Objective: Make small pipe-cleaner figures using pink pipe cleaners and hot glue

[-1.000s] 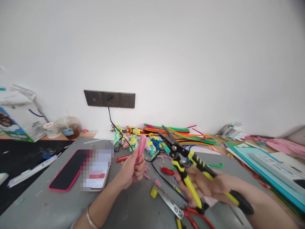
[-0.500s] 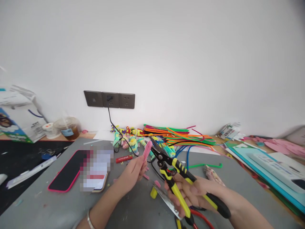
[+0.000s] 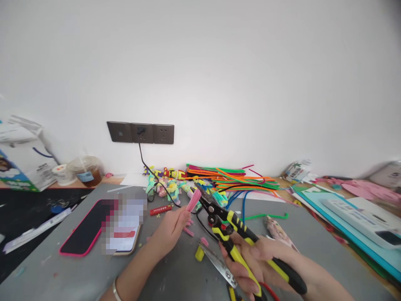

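Pliers shifted left, tips beside pink bundle in left hand.

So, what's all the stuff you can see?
mat: 1, grey, underneath
wall: 1, white, back
sockets: 3 panels, dark, wall
cable: 1, black, below sockets
phones: 2, dark and pale, left
cup: 1, clear with brown drink, left
tub: 1, white, beside cup
package: 1, mostly white, far left
papers: stack, mostly blue, right
pink pieces: several, pink, far right
fuzzy stems: many, orange, green, others, back
fuzzy figures: several, multicoloured, beside stems
stick: 1, red, middle
scissors: 1, silver and red, partly hidden
scraps: several, pink and yellow, near scissors
fuzzy strips: bunch, pink, in left hand
pliers: 1, black and yellow, in right hand
bracelet: 1, silver, lower left
left hand: 1, bare, lower middle
right hand: 1, bare, lower right
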Demonstrator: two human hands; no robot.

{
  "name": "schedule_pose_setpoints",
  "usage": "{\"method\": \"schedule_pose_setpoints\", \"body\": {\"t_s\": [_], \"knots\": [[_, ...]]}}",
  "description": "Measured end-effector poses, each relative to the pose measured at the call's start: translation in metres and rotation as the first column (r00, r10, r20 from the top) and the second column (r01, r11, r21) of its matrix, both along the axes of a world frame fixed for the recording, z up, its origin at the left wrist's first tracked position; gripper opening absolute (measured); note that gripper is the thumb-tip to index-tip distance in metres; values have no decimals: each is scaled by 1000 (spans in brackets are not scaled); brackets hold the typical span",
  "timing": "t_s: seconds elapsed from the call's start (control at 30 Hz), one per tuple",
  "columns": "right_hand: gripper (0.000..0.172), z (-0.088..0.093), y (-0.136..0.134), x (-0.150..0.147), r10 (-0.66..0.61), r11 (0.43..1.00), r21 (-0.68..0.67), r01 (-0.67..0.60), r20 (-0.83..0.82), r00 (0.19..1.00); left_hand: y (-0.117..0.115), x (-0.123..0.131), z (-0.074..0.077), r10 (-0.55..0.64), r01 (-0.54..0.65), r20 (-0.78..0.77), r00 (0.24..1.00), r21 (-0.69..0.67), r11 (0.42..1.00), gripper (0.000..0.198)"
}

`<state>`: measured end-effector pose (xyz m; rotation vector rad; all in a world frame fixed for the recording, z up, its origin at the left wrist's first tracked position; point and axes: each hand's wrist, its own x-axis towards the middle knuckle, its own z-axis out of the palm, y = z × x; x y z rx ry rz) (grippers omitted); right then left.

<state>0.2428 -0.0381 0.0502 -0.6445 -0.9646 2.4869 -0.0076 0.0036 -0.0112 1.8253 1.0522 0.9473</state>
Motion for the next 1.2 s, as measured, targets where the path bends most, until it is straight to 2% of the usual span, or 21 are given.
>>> {"method": "schedule_pose_setpoints", "body": {"t_s": [0.1,0.2,0.27,0.33,0.4,0.47,0.53,0.57,0.6,0.63,0.73,0.87,0.97,1.03,1.1,1.13,1.17,1.2], "knots": [[40,-3,-6,-3,-70,997,29,69,69,995,-1,0,3,-5,5,-5,1000,-23,1000,48],[38,-6,-7,-3,-220,974,81,210,140,965,-1,0,0,-28,28,-4,1000,-14,1000,48],[34,-3,-3,1,-357,928,184,323,200,912,0,0,-5,-22,23,41,999,-22,999,48],[30,7,4,8,-464,860,375,346,292,836,2,2,-10,17,0,159,987,-106,994,49],[27,19,17,15,-536,768,607,202,437,722,6,2,-12,55,30,329,943,-249,968,51],[29,29,37,16,-636,631,774,-43,549,542,11,2,-11,79,114,483,872,-358,927,52],[43,34,63,10,-744,465,822,-328,564,359,16,-1,-8,113,156,576,810,-397,905,49],[48,33,78,4,-777,408,775,-482,572,263,17,-3,-6,123,163,600,790,-400,902,46],[53,30,94,-2,-807,376,701,-606,569,157,19,-5,-5,135,162,614,777,-403,901,44],[59,26,108,-10,-820,371,677,-636,560,117,20,-7,-3,149,151,615,774,-407,901,42],[56,7,143,-32,-841,363,657,-660,536,71,23,-15,1,188,77,529,828,-438,895,43],[46,-12,154,-51,-865,336,703,-627,494,91,26,-27,8,159,4,322,933,-451,892,51],[37,-12,138,-59,-856,309,768,-561,482,188,26,-33,15,157,-34,250,955,-435,900,50],[37,-10,120,-67,-795,305,798,-520,514,321,25,-34,19,149,-47,214,965,-419,907,47],[39,-9,100,-76,-677,330,835,-441,535,506,23,-33,20,103,-28,174,979,-389,921,39],[40,-10,91,-80,-585,392,870,-301,488,648,22,-31,20,64,0,158,985,-377,926,34],[41,-13,83,-84,-538,459,875,-153,411,736,20,-30,19,21,35,145,989,-377,926,31],[41,-16,77,-88,-520,513,858,-32,340,784,19,-29,19,-20,73,138,990,-388,919,28]]}}
